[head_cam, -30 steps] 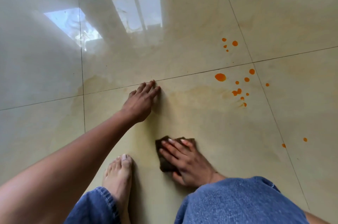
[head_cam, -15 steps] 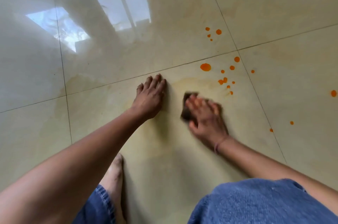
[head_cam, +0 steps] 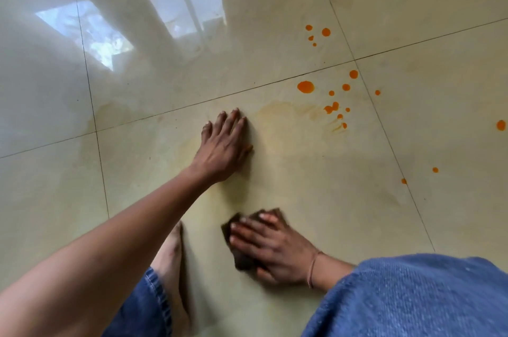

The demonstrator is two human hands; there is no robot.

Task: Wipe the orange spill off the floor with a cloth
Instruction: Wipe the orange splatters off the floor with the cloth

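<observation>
Orange drops of the spill dot the glossy cream floor tiles at the upper right, with a pale orange smear beside them. My right hand presses flat on a dark brown cloth near my right knee, well below the drops. The cloth shows only at the hand's left and top edges. My left hand is planted palm down on the floor, fingers spread, left of the smear, holding nothing.
My bare left foot stands on the floor just left of the cloth. Blue denim covers my right knee at the bottom right. Stray orange drops lie further right. Dark grout lines cross the tiles.
My right hand has dragged the cloth back toward my knee, away from the orange drops it was near half a second ago. My left hand stays planted in place.
</observation>
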